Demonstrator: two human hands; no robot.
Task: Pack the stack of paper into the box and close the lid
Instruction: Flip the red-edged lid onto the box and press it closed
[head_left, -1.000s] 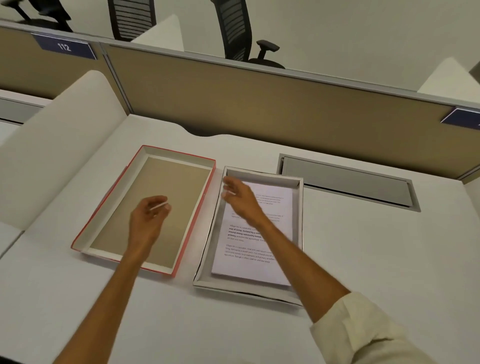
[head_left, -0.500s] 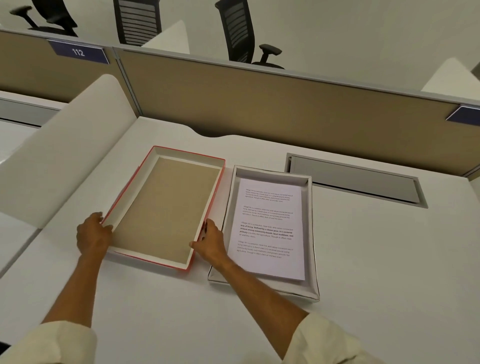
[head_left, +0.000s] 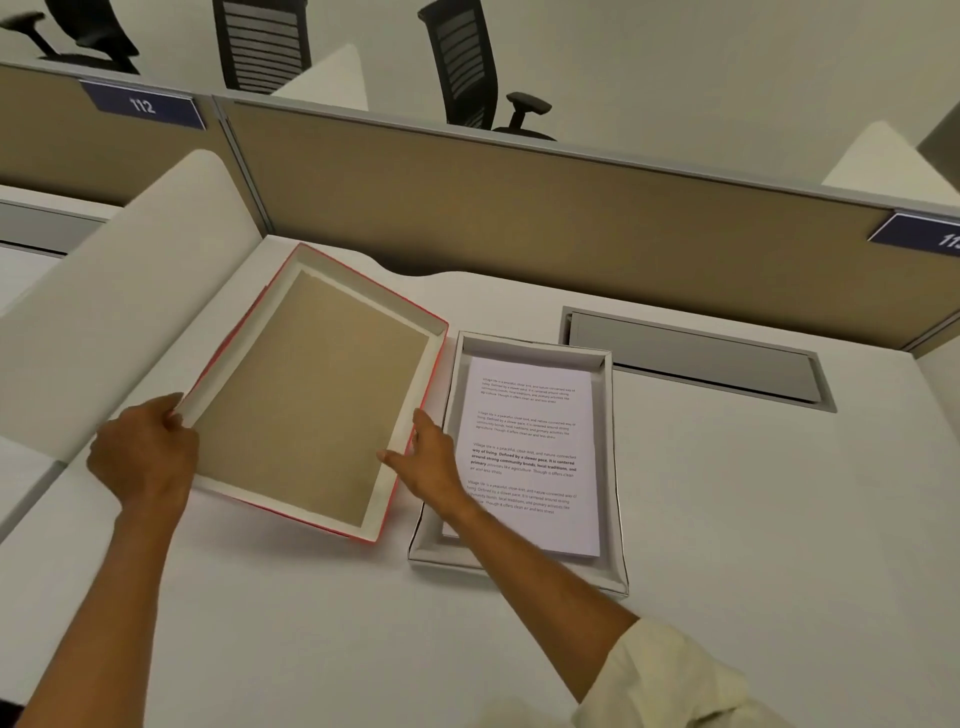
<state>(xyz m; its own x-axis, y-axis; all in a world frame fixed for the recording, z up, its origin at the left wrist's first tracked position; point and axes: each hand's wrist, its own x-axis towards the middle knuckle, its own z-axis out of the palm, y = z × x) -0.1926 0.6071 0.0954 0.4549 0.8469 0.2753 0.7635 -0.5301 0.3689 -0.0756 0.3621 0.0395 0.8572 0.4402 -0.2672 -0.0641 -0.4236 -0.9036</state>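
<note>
Right forearm covers the lower left corner of the paper stack (head_left: 530, 452) and part of the box (head_left: 615, 467) rim; print too small to read. Left hand (head_left: 143, 460) grips the lid's (head_left: 311, 395) left edge, fingers curled over the rim. Right hand (head_left: 428, 457) clamps the lid's right edge, thumb inside. Lid held inside-up, tilted, just left of the box. Paper lies flat in the open box. Desk (head_left: 753, 519) bare to the right and in front.
</note>
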